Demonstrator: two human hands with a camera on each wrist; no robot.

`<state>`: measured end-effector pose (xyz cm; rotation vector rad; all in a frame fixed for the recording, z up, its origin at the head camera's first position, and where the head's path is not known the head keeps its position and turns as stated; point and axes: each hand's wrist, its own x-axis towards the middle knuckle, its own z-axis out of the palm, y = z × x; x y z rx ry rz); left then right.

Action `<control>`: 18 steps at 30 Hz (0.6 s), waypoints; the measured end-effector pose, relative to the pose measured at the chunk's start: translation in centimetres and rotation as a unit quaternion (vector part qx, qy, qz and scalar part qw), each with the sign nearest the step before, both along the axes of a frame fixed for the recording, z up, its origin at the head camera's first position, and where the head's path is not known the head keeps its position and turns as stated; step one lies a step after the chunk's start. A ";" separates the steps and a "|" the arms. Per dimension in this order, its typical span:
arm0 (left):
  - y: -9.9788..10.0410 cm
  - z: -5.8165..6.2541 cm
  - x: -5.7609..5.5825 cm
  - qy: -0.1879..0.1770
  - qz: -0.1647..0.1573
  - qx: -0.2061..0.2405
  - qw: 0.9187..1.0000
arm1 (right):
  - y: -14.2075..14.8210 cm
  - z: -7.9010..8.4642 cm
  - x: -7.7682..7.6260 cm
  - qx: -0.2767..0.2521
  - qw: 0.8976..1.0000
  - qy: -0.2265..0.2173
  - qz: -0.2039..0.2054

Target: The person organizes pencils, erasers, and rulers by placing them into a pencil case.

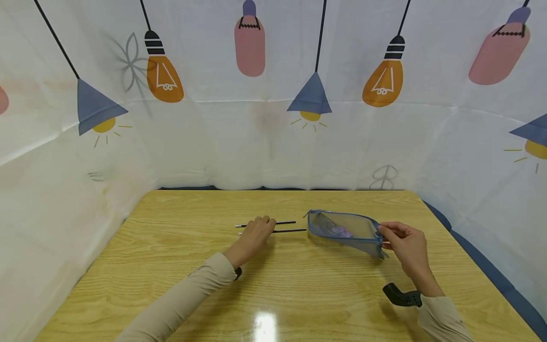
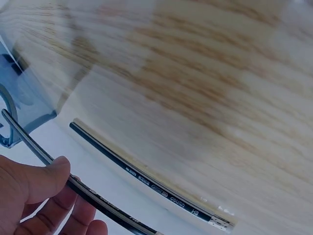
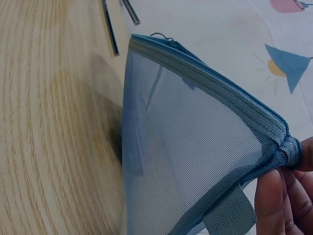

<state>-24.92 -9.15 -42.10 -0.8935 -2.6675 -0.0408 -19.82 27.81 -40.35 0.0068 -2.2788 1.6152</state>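
Observation:
My left hand pinches a dark pencil between thumb and fingers. Beside it, a second dark pencil with printed lettering and a silvery end lies on the table. The held pencil's far tip overlaps the pouch in the left wrist view. To the right, my right hand grips one end corner of a blue-edged mesh pencil pouch, by the small fabric tab there. Something purple shows through the mesh. A zip runs along the pouch's top edge, with a pull ring at the end toward the pencils.
The wooden table reaches back to a white cloth wall printed with lamps and bulbs. Dark straps sit on the wrists. Dark blue cloth shows past the table's right edge.

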 end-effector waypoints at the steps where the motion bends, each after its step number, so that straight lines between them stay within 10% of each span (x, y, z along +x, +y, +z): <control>1: 0.0 0.1 0.0 0.001 -0.002 0.002 1.000 | 0.0 0.0 0.0 0.000 1.000 0.001 0.002; 18: 0.0 1.4 0.8 0.019 -0.029 0.023 0.999 | -0.1 0.4 0.1 0.006 1.000 0.003 0.007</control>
